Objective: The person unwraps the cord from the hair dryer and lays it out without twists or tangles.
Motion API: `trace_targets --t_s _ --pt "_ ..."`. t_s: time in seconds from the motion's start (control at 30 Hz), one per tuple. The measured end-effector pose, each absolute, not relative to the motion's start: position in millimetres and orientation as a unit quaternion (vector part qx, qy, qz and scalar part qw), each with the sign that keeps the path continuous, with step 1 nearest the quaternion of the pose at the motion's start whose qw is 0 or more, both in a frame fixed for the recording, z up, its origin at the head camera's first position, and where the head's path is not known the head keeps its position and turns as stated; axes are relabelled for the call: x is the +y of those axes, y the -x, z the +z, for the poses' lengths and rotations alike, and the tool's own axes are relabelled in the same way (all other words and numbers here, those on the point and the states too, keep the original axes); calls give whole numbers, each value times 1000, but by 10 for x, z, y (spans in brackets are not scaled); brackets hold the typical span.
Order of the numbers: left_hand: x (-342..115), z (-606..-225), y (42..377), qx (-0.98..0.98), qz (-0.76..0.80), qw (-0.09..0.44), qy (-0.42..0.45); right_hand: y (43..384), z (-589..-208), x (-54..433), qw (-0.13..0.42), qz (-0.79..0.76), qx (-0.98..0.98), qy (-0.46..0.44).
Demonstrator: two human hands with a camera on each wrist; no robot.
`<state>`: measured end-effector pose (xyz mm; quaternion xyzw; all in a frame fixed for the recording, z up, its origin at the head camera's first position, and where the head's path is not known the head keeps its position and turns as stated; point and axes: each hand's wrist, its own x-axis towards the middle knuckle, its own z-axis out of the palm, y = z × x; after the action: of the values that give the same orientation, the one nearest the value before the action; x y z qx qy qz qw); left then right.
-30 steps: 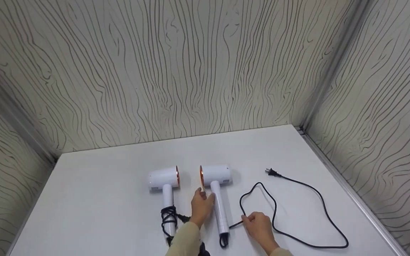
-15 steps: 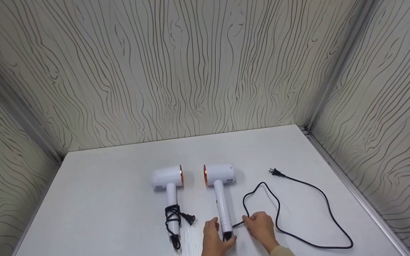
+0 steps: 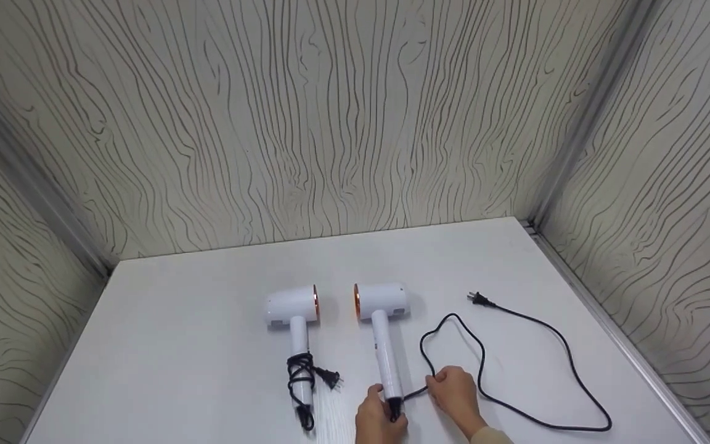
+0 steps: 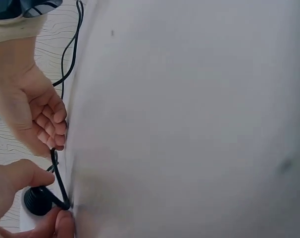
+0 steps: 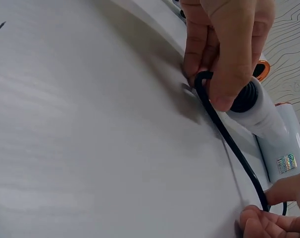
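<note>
Two white hair dryers with orange-rimmed nozzles lie on the table, nozzles facing each other. The right hair dryer [image 3: 382, 301] has a long, loose black cord [image 3: 557, 336]. At the foot of its handle my left hand [image 3: 378, 418] pinches this cord close to the ribbed sleeve [image 5: 246, 97], where the cord bends. My right hand [image 3: 455, 394] pinches the same cord a short way to the right, and the stretch between the hands is nearly straight in the right wrist view. Both hands are low over the table.
The left hair dryer [image 3: 291, 306] has its cord [image 3: 300, 370] wound round the handle, with its plug [image 3: 330, 377] sticking out to the right. The loose cord's plug [image 3: 479, 299] lies at the right. Wood-grain panels [image 3: 330, 123] wall in the white table [image 3: 176, 333].
My left hand has come down from beside the right hair dryer's nozzle to the foot of its handle and taken the cord there. My right hand has stayed on the cord.
</note>
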<state>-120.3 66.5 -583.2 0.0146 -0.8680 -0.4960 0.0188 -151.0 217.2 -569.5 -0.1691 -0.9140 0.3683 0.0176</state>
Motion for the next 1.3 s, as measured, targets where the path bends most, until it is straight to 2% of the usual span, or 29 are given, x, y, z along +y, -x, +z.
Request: trace_targets --t_s 0.1,0.47,0.7,0.93,1.13,1.3 --pt "630 -5807 1228 -846 -533 -21 -14 1524 -5679 2208 19 357 -919 165" --pt "593 -5845 1237 -770 -628 -108 -29 1525 -5655 2287 37 294 -943 155" --pt "670 -5828 1233 -776 -622 -96 -48 1526 -5652 2235 42 291 -946 137" --pt "678 -5772 1224 -817 -566 -86 -65 1496 -5702 2224 79 285 -951 93" --pt "659 -5749 1234 -824 -557 -84 -55 1456 -5586 2263 56 309 -944 101" --pt "672 -5767 1241 -834 -542 -94 -55 1415 -5484 2402 103 313 -938 103"
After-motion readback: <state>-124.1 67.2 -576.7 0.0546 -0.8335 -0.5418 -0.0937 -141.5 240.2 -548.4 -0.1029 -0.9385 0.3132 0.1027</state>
